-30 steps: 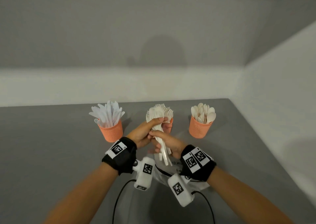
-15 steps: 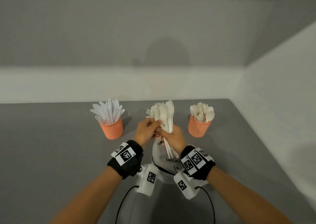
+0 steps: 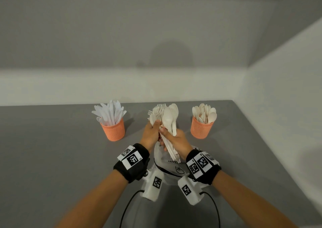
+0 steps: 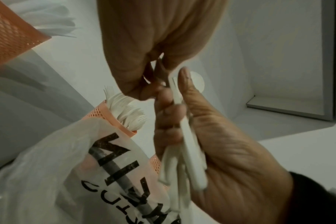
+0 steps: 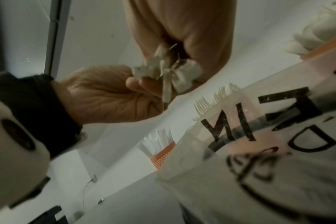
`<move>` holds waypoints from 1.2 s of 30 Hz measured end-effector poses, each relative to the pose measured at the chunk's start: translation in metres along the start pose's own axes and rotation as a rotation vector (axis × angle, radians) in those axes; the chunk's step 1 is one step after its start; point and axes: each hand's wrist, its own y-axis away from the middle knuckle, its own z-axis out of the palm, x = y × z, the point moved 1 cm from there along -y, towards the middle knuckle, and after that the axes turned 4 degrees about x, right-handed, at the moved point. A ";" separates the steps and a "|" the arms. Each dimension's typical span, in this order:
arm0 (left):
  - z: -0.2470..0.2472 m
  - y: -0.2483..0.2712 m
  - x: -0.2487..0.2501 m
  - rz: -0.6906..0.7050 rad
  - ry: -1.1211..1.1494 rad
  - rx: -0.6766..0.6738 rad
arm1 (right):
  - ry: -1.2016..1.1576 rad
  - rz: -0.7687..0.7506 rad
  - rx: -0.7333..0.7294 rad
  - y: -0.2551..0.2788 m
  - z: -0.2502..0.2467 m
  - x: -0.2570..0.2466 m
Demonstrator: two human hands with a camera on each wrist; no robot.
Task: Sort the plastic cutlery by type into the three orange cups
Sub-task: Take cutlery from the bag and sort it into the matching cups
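Note:
Three orange mesh cups stand in a row at the back of the grey table. The left cup [image 3: 112, 131] holds knives and the right cup [image 3: 200, 129] holds spoons. The middle cup [image 4: 104, 112] holds forks [image 3: 156, 111] and is hidden behind my hands in the head view. My right hand [image 3: 177, 140] grips a bundle of white cutlery [image 3: 169, 119] by the handles, spoon bowls up, in front of the middle cup. My left hand [image 3: 151, 134] pinches the same bundle from the left, with its thumb at the spoon necks. The handle ends [image 4: 190, 153] stick out below my right fist.
A translucent plastic bag [image 3: 168, 161] with black print lies on the table under my hands, just in front of the middle cup. White walls close the table at the back and on the right. Cables run from both wrist cameras toward me.
Both hands have lifted the bundle away from me and stood it more upright. Its spoon bowls now cover part of the forks in the middle cup.

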 end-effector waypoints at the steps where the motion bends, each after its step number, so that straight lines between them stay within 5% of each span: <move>1: 0.000 -0.001 -0.001 -0.004 0.014 0.046 | -0.013 0.018 -0.008 0.000 -0.001 -0.001; 10: -0.021 -0.005 0.031 0.034 0.348 0.255 | -0.130 0.209 -0.091 -0.003 -0.019 -0.008; 15: -0.021 0.001 0.034 0.039 0.043 0.056 | -0.178 0.314 -0.244 -0.001 -0.014 -0.013; 20: -0.014 0.008 0.029 0.029 0.010 -0.142 | -0.165 0.354 -0.383 0.000 -0.007 -0.020; 29: -0.015 0.002 0.034 0.029 0.092 -0.132 | 0.202 0.220 -0.408 -0.001 -0.007 -0.029; 36: -0.014 0.004 0.045 0.043 0.139 -0.210 | 0.237 0.310 -0.489 -0.003 -0.005 -0.034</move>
